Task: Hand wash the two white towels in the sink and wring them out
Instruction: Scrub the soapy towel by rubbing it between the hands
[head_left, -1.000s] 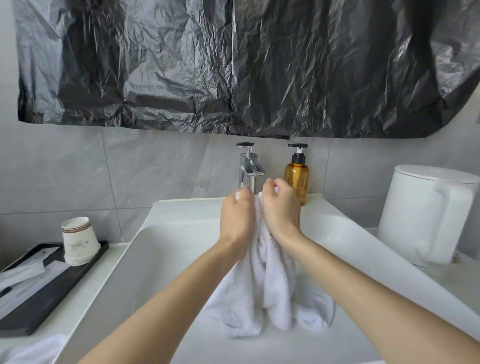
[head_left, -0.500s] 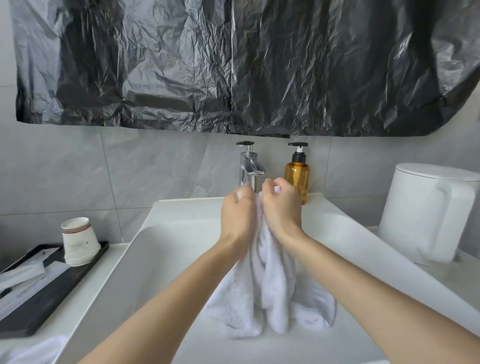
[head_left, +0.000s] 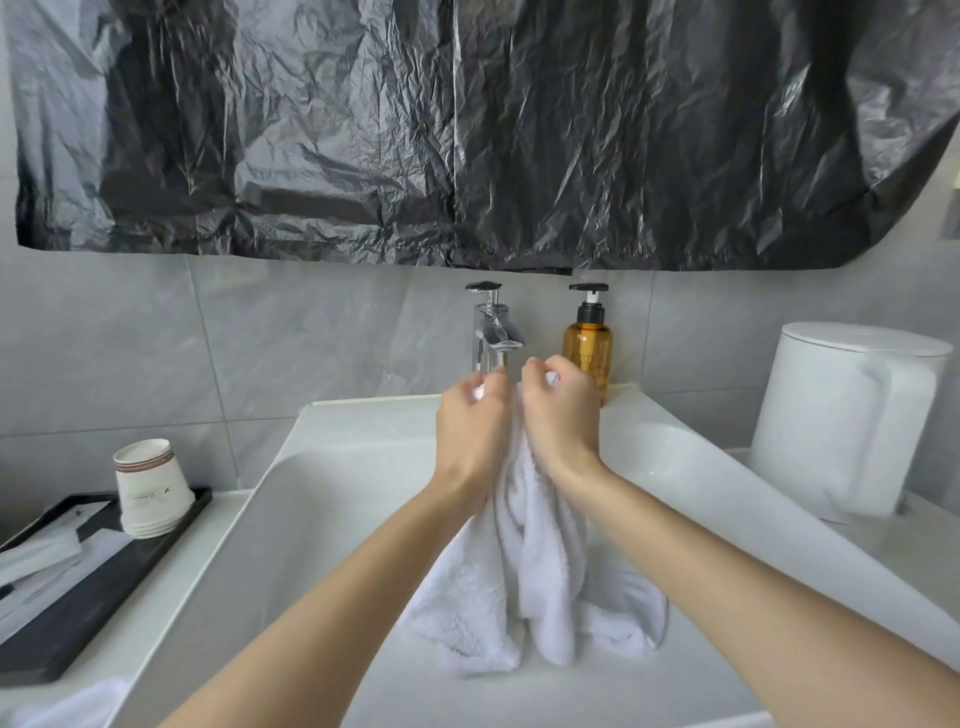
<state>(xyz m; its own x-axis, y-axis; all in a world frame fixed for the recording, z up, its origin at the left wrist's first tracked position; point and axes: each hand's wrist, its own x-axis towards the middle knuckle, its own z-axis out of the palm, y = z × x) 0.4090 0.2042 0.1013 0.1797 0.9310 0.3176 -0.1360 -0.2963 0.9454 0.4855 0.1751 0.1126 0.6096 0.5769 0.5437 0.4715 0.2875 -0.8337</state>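
Observation:
A white towel (head_left: 535, 582) hangs bunched over the white sink (head_left: 332, 499), its lower folds resting on the basin floor. My left hand (head_left: 470, 431) and my right hand (head_left: 561, 415) grip its top edge side by side, knuckles close together, just below the chrome tap (head_left: 493, 327). No water can be seen running from the tap. A second white cloth (head_left: 67, 709) lies on the counter at the bottom left corner, only partly in view.
An amber pump soap bottle (head_left: 589, 343) stands right of the tap. A white lidded jug (head_left: 847, 415) sits on the right counter. A black tray (head_left: 78, 587) with stacked paper cups (head_left: 148, 488) and sachets is at left. Black plastic sheeting (head_left: 467, 130) covers the wall above.
Both hands have stayed at the towel's top edge, shifting only slightly; the towel's folds look much the same.

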